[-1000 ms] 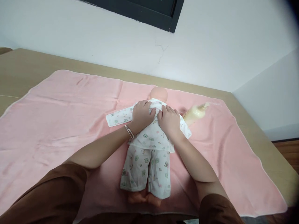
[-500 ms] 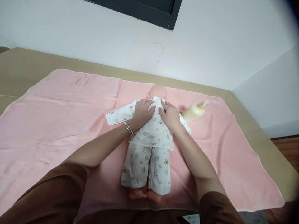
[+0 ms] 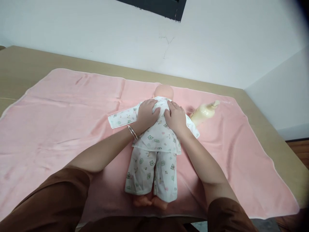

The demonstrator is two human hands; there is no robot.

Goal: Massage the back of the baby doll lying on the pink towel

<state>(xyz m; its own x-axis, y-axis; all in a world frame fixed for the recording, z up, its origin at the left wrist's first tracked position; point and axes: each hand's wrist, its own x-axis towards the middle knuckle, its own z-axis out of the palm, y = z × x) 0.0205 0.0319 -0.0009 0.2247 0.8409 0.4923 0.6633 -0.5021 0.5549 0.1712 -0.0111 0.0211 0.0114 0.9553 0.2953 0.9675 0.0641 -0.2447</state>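
A baby doll point(image 3: 163, 91) lies face down, its head toward the wall and its bare feet toward me. It wears a white printed shirt point(image 3: 159, 138) and matching trousers point(image 3: 142, 170). On the left of its upper back rests my left hand point(image 3: 147, 113), fingers laid out flat and thumb pointing inward. My right hand point(image 3: 176, 116) lies the same way on the right side of the back. Both palms touch the shirt, and a narrow strip of cloth shows between the thumbs. Neither hand grasps anything.
Under the doll a pink blanket point(image 3: 72, 129) with some creases covers much of the wooden table point(image 3: 96, 66). A pale yellow pump bottle point(image 3: 204, 112) lies on its side by the doll's right-hand sleeve. Behind the table rises a white wall point(image 3: 84, 29).
The view has tilted slightly downward, so the dark frame on the wall shows less. Both hands stay on the doll's back, with barely any shift of the fingers.
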